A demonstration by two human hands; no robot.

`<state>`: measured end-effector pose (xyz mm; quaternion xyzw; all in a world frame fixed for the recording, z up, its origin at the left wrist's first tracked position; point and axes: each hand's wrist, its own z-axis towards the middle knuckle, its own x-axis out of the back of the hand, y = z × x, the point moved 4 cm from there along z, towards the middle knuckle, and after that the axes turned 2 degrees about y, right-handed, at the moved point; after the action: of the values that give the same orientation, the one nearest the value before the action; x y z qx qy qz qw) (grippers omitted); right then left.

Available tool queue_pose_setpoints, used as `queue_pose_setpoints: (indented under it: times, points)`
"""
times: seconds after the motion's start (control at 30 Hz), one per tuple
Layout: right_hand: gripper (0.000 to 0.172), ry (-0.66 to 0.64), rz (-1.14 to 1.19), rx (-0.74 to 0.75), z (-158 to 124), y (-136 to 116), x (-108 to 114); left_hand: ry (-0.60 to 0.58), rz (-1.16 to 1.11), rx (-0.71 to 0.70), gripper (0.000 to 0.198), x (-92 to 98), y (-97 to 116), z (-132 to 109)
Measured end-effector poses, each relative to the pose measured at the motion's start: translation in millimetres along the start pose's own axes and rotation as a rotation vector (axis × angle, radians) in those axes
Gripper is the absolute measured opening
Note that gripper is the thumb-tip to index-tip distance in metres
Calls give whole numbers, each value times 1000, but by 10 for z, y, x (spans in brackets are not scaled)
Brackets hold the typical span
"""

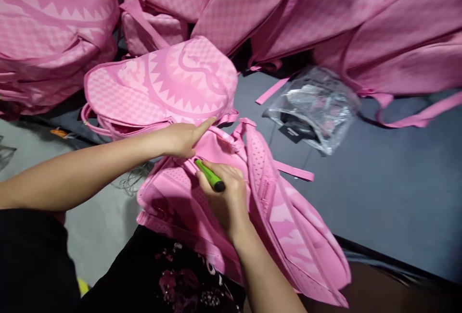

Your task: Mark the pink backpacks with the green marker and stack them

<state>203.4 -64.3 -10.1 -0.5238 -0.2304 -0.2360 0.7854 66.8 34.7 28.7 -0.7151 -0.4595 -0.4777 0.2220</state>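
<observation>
A pink backpack [195,207] lies across the table's edge and my lap, its padded straps towards me. Its front panel [191,80], with a toothed-mouth print and checks, is folded out on the far side. My left hand [184,138] grips the fabric near the top seam, one finger stretched along it; the other fingertips are partly hidden. In my right hand [228,192] is a green marker [210,174], its black end towards me and its other end close to the backpack, just below my left hand. Whether the tip touches is unclear.
Several pink backpacks stand along the back, one with a toothed print [57,19] at far left. A clear plastic bag [314,106] with a black tag lies on the grey tabletop [390,183]. Thin clear strands [133,178] hang near the table's edge.
</observation>
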Motion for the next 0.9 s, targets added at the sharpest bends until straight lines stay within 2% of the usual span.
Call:
queue_pose_setpoints:
  times: [0.13, 0.27, 0.4, 0.5, 0.53, 0.57, 0.63, 0.67, 0.7, 0.73, 0.77, 0.83, 0.9]
  points:
    - [20, 25, -8, -56, 25, -8, 16, 20, 15, -2, 97, -28, -39, 20]
    - [18, -68, 65, -92, 64, 25, -34, 33, 37, 4, 98, -17, -20, 22]
    - [13, -47, 131, -126, 116, -13, -1, 24, 21, 25, 96, 17, 18, -6]
    - [10, -133, 327, -128, 188, -82, 168, 2, 9, 33, 96, 21, 23, -23]
    - [10, -118, 400, -105, 229, -77, 301, 0, 1, 31, 95, 19, 21, -28]
    - [12, -46, 441, -69, 282, -32, 481, 2, -9, 27, 95, 18, 18, -33]
    - [17, 213, 374, 16, 406, 208, 912, 15, -26, 27, 95, 19, 9, -39]
    - [19, 364, 248, 31, 471, 406, 1121, 19, -32, 30, 95, 21, 5, -40]
    - [23, 433, 77, 2, 548, 648, 1273, 21, -35, 34, 95, 21, 1, -39]
    - [24, 407, -116, -53, 644, 922, 1360, 20, -38, 36, 95, 20, -1, -35]
    - [23, 327, -298, -128, 746, 1218, 1398, 15, -42, 35, 96, 15, -3, -28]
    - [16, 276, -385, -193, 925, 1757, 1420, 10, -51, 31, 97, -5, -11, -8]
    - [12, 261, -423, -225, 1072, 2166, 1371, 22, -58, 25, 96, -30, -26, 15]
